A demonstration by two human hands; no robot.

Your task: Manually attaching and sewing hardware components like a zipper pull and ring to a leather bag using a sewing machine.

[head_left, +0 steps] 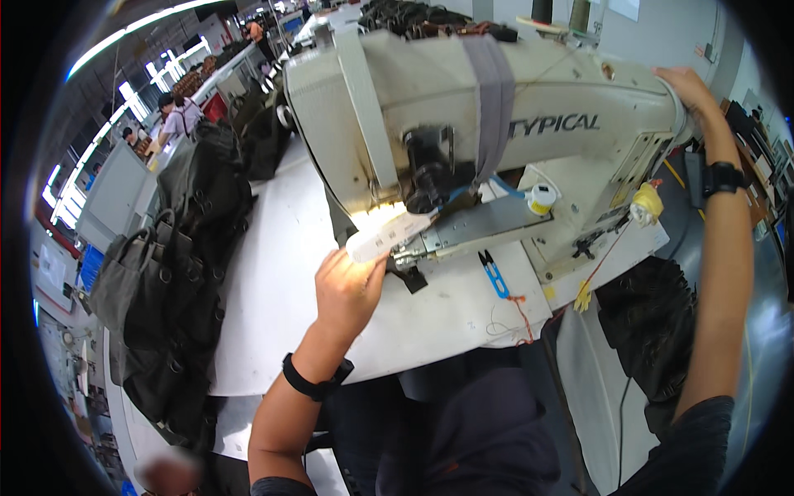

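Note:
A large cream sewing machine (571,99) stands across the table in front of me. My left hand (349,289) is at the needle area, its fingers closed beside a white, rounded, elongated piece (385,238) under a bright light. What those fingers grip is hidden behind that piece and the hand. A small dark fabric strip (413,281) lies just right of the hand, by the presser foot area. At the machine's right end, my right hand (685,85) is closed over the top of the handwheel (683,120).
Blue thread snips (494,274) lie on the white table (281,306), with orange thread nearby. Dark bags (165,298) are piled along the left. A white bobbin-like spool (541,199) sits on the machine bed. Dark material (649,322) hangs at the right. Other people work far left.

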